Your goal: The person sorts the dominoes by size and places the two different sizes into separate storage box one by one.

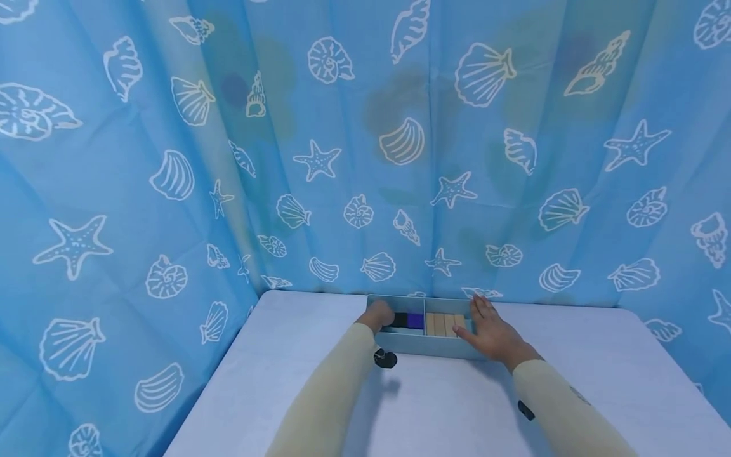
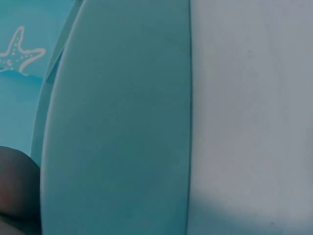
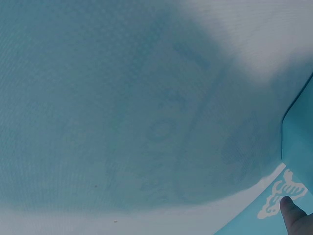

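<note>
A pale blue open box (image 1: 434,346) with a divider stands at the table's far edge. My left hand (image 1: 378,314) reaches into its left compartment, fingertips hidden, so whether it grips anything does not show. Beside it lie a black piece (image 1: 401,320) and a purple piece (image 1: 415,321). Several light wooden blocks (image 1: 445,324) lie side by side in the right compartment. Over the box's right end, my right hand (image 1: 492,330) rests with fingers extended and thumb near the blocks. In the left wrist view, the box wall (image 2: 117,117) hides most of the hand.
The white table (image 1: 285,374) extends to both sides and in front of the box. Right behind it hangs a blue curtain (image 1: 354,241) with white shell prints, which also runs along the left side. Black devices sit at the left wrist (image 1: 385,359) and right sleeve (image 1: 526,410).
</note>
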The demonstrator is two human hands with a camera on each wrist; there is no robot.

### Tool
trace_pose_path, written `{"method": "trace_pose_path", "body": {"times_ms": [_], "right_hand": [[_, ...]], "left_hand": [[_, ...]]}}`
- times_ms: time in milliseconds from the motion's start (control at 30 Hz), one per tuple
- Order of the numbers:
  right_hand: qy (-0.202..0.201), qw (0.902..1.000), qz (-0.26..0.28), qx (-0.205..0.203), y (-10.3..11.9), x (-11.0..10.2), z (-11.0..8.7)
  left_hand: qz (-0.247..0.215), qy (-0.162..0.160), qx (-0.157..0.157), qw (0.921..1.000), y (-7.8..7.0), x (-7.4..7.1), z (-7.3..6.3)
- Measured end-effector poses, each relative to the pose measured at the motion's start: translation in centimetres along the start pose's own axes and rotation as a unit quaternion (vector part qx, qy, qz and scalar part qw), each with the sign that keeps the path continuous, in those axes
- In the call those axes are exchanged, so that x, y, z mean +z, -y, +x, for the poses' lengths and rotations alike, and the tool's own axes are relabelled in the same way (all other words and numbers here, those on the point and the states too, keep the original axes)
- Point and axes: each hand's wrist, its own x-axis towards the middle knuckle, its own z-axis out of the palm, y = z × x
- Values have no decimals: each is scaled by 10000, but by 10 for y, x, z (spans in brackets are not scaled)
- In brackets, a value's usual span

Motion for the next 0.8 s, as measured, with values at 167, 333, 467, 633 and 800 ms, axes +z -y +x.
{"method": "trace_pose_path", "body": {"times_ms": [167,333,467,633,800], "right_hand": [[-1,10000,-37,-19,-3,-2,2],[-1,10000,-26,30,-4,-1,3],[11,10000,29,16,-4,1,2],[-4,10000,17,4,-4,4,2],[-26,10000,18,-13,-3,4,2]], "left_hand": [[-561,280,-154,9979,-2,-10,-1],[-475,406,-147,9979,-6,-15,-5],[-516,284,-35,9983,-5,-12,-4],[-494,230,50,9985,-1,-7,1],[-522,420,-99,9977,1,-11,0]]}}
